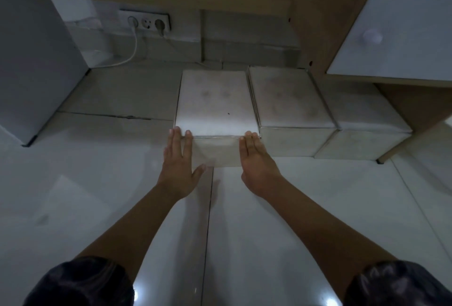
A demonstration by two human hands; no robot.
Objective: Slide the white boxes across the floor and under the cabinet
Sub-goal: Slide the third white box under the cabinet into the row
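Three white boxes stand side by side on the tiled floor beneath the wooden cabinet (315,24). The left box (215,102) is in front of me. My left hand (178,166) lies flat against the left part of its front face, fingers spread, tips at the top edge. My right hand (256,164) presses flat on the right part of the same face. Neither hand grips anything. The middle box (288,100) touches the left box's right side. The right box (362,120) sits lower and further right, next to the cabinet's side panel.
A white appliance (34,61) stands at the left. A wall socket strip (144,22) with a white cable (133,51) is on the back wall. A white drawer front (396,27) with a knob hangs at the upper right. Glossy floor tiles (97,208) spread in front.
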